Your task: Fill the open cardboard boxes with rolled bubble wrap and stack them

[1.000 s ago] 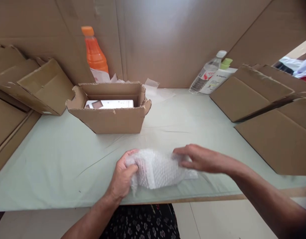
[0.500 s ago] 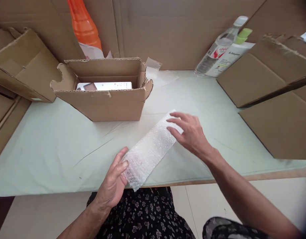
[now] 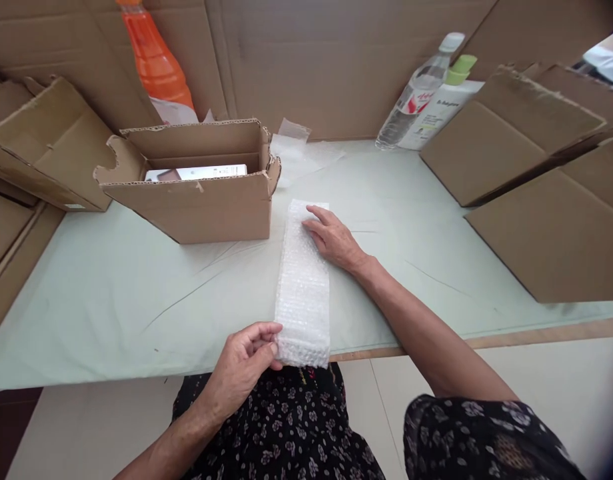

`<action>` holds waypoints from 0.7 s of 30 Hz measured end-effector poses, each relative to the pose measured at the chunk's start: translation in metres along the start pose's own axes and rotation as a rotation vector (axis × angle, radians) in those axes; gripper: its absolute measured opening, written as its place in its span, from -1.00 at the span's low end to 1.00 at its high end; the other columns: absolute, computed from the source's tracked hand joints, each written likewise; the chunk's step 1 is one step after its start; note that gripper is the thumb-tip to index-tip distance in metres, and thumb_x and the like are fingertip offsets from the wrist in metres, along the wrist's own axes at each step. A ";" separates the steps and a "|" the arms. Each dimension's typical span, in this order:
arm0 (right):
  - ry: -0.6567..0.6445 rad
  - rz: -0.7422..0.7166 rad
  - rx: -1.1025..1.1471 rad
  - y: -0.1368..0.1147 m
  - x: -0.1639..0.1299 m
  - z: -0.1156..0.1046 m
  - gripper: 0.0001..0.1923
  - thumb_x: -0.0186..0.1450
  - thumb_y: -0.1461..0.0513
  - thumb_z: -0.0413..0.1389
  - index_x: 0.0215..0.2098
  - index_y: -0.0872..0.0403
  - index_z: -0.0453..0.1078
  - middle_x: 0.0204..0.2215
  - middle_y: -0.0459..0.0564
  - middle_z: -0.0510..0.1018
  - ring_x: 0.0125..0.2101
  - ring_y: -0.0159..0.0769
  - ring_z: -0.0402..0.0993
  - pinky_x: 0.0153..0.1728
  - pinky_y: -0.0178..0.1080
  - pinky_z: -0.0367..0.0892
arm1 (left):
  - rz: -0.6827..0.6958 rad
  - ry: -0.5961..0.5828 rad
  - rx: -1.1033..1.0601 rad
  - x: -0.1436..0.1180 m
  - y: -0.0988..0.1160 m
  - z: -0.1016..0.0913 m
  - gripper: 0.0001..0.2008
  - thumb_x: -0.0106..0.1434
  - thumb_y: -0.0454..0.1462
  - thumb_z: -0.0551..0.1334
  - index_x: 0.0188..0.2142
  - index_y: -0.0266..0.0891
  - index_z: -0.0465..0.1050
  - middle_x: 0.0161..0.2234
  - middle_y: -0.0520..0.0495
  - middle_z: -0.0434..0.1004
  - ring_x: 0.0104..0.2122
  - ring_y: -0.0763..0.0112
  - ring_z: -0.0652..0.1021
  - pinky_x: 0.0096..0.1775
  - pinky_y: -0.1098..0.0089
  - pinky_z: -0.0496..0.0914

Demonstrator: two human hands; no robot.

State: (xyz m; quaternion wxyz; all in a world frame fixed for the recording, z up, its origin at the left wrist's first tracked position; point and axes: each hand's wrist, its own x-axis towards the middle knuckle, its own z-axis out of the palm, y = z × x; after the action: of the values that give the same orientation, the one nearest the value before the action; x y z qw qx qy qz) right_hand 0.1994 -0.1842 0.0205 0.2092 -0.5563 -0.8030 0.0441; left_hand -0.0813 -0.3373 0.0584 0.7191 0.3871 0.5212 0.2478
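Note:
A long flat piece of bubble wrap (image 3: 304, 293) lies on the table, its length running away from me and its near end at the table's front edge. Between thumb and fingers, my left hand (image 3: 246, 357) pinches its near left corner. My right hand (image 3: 334, 237) rests over the far end with fingers stretched out, touching the plastic. Whether anything is inside the wrap I cannot tell. Just beyond it on the left stands an open cardboard box (image 3: 221, 213) with a white box (image 3: 201, 173) in it.
An orange bottle (image 3: 159, 67) stands behind the open box. Crumpled clear plastic (image 3: 306, 157) lies to its right. At the back right are a clear bottle (image 3: 406, 100) and a white tube (image 3: 439, 113). Cardboard boxes (image 3: 551, 227) line the right side, others (image 3: 56, 147) the left.
The bubble wrap has turned from slanting to nearly straight away from me. My right hand has moved left with its far end and flattened onto it. The left fingers have closed on the near corner.

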 end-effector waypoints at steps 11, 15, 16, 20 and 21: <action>-0.295 -0.103 0.171 -0.050 -0.137 -0.076 -0.23 0.35 0.15 0.14 0.47 -0.06 0.03 0.30 0.13 0.40 0.26 0.04 0.36 0.15 0.13 0.40 | -0.105 -0.062 -0.406 0.014 0.019 0.004 -0.70 0.13 -0.25 0.44 -0.15 -0.36 0.63 -0.37 -0.10 0.61 -0.35 0.32 0.63 -0.26 0.30 0.56; -0.024 0.031 0.028 -0.075 -0.154 -0.083 -0.35 0.38 0.19 0.13 0.40 -0.06 0.15 0.16 0.14 0.53 0.14 0.06 0.48 0.05 0.12 0.42 | -0.089 0.023 -0.493 0.032 0.032 0.010 -0.79 0.20 -0.31 0.32 -0.17 -0.37 0.57 -0.14 -0.24 0.65 -0.13 0.17 0.66 -0.15 0.23 0.57; 0.077 0.026 0.010 -0.082 -0.152 -0.081 -0.43 0.39 0.23 0.12 0.35 -0.07 0.22 0.06 0.11 0.60 0.06 0.01 0.54 0.01 0.09 0.43 | -0.094 0.039 -0.505 0.036 0.035 0.012 -0.79 0.22 -0.31 0.30 -0.16 -0.38 0.56 -0.10 -0.28 0.64 -0.10 0.15 0.65 -0.10 0.20 0.57; 0.122 -0.132 0.025 -0.105 -0.139 -0.061 -0.66 0.38 0.28 0.13 0.12 -0.03 0.44 -0.10 0.06 0.67 -0.09 -0.07 0.58 -0.12 0.01 0.43 | -0.115 0.032 -0.511 0.044 0.038 0.017 -0.65 0.22 -0.30 0.29 -0.01 -0.39 0.44 -0.02 -0.36 0.60 -0.04 0.11 0.64 0.01 0.12 0.53; 0.075 -0.154 0.010 -0.109 -0.136 -0.053 -0.70 0.39 0.27 0.12 0.08 0.01 0.47 -0.05 0.10 0.66 -0.05 -0.04 0.56 -0.11 0.02 0.42 | -0.096 0.030 -0.484 0.043 0.037 0.017 -0.57 0.21 -0.29 0.30 0.06 -0.37 0.39 -0.01 -0.36 0.59 -0.04 0.09 0.64 0.00 0.10 0.53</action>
State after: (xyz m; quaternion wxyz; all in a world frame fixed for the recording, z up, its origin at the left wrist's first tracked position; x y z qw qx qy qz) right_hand 0.1649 -0.3579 0.0627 0.2445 -0.4931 -0.8348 0.0110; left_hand -0.0489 -0.2883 0.0667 0.7940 0.1747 0.4751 0.3367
